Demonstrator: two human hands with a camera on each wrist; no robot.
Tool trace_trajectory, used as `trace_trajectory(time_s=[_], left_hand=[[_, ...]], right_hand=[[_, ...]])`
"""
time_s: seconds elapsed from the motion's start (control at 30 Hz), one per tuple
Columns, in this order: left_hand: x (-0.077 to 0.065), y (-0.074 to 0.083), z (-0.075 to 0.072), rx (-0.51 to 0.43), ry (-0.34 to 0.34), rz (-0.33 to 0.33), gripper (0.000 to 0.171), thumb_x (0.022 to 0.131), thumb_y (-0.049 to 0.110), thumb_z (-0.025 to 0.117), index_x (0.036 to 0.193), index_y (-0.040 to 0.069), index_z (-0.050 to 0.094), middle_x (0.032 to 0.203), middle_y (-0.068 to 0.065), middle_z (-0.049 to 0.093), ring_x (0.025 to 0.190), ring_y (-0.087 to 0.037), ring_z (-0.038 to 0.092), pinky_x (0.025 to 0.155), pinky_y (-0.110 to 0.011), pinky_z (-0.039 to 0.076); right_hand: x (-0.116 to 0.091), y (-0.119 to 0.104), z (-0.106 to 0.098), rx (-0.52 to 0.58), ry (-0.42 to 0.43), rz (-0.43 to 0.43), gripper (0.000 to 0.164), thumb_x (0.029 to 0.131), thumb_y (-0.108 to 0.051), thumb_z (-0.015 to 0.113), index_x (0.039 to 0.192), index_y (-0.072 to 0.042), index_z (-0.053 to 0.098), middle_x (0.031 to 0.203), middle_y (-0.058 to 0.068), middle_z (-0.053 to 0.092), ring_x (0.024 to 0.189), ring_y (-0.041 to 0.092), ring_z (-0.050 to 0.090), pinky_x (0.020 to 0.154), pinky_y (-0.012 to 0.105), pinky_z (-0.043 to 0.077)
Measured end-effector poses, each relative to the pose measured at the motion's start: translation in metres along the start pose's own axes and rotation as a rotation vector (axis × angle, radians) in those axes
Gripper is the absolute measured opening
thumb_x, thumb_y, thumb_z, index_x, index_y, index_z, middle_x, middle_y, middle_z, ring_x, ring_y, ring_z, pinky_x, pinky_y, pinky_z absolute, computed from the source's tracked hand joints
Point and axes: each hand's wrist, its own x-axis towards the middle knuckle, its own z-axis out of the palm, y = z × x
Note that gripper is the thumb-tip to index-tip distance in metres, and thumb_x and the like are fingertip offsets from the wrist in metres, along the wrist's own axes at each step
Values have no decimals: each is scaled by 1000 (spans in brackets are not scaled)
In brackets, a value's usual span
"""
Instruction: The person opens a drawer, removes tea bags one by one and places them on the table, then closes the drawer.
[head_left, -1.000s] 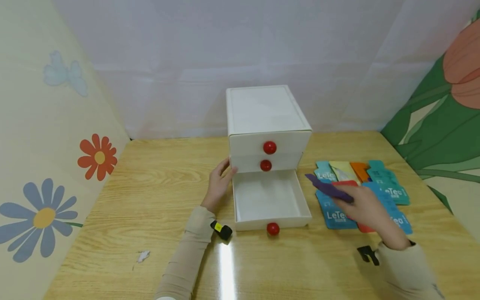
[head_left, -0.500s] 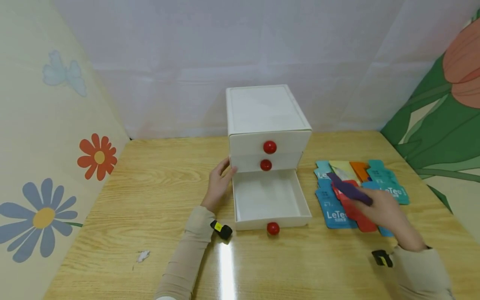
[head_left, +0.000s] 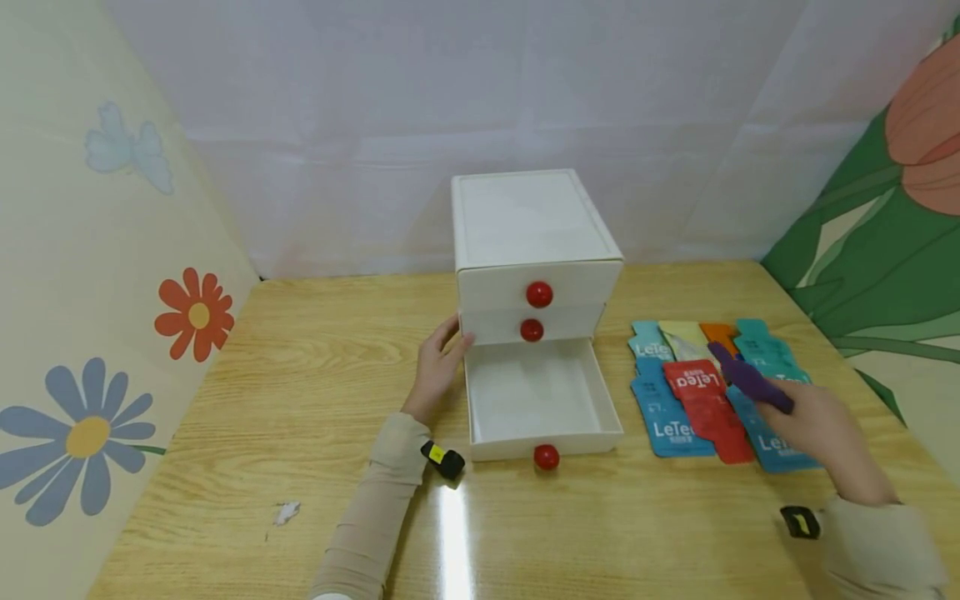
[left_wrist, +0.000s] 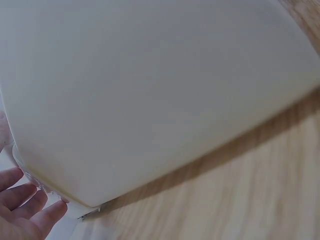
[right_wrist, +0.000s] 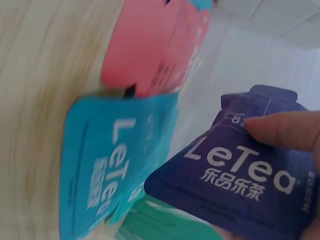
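Note:
A white drawer cabinet (head_left: 534,218) with red knobs stands on the table, its bottom drawer (head_left: 510,451) pulled out and bare inside. My left hand (head_left: 437,367) touches the cabinet's left front edge with relaxed fingers; in the left wrist view the fingertips (left_wrist: 56,209) lie at that edge, beside the side wall. To the right, my right hand (head_left: 813,429) pinches a dark purple LeTea packet (right_wrist: 240,175), thumb on its printed face. The packet is held above a red packet (head_left: 716,412) and a blue packet (head_left: 768,437) on the table.
Several more flat packets lie around these: a blue one (head_left: 662,408), a light teal one (head_left: 648,340), a yellow one (head_left: 681,337), an orange one (head_left: 718,333) and a green-teal one (head_left: 761,337). A white cloth (head_left: 337,150) hangs behind the table.
My right hand has moved right with the purple packet, from near the drawer to over the right packets, uncovering the red one. My left hand has stayed at the cabinet.

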Motion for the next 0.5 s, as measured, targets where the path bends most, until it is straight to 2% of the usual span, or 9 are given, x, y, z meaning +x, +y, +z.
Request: trace_trajectory(time_s=[0.13,0.17,0.27,0.3,0.4,0.5], left_hand=[[-1,-2,0,23,11,10,44,91,19,57,131,2,47,135,-12,45,125,-24,39,100,-38,37],[-1,-2,0,24,11,14,44,91,18,57,130,2,47,135,-13,45,125,-25,39,100,-38,37],[-1,-1,0,24,15,16,44,91,17,57,130,1,47,134,-13,46,125,-25,40,100,-39,37],[-1,-1,0,24,14,15,44,91,18,57,130,1,48,134,-13,46,125,-25,39,100,-38,37],[-1,-2,-1,16,5,20,45,91,19,57,130,1,47,135,-13,45,126,-25,39,100,-38,37],[-6,10,-2,3,-13,10,46,91,18,56,131,0,45,136,-15,43,127,-27,37,101,-40,35]], right_hand=[[-2,13,-3,-16,-7,90,31,83,-5,51,104,17,54,63,15,52,47,17,40,40,29,29],[-2,16,-4,-22,-14,118,38,83,-7,51,110,20,49,65,16,53,47,18,40,40,30,29],[-3,21,-6,-26,-32,185,44,83,-9,48,114,23,45,67,17,53,47,19,39,37,31,29],[-3,23,-7,-37,-38,205,46,82,-9,48,114,23,44,67,18,54,47,19,40,37,31,30],[0,25,-9,-87,-23,250,46,78,-9,50,111,22,46,76,31,55,51,25,45,38,32,32],[2,30,-9,-139,-17,311,45,73,-8,52,106,22,47,86,40,53,58,38,51,40,37,37]])
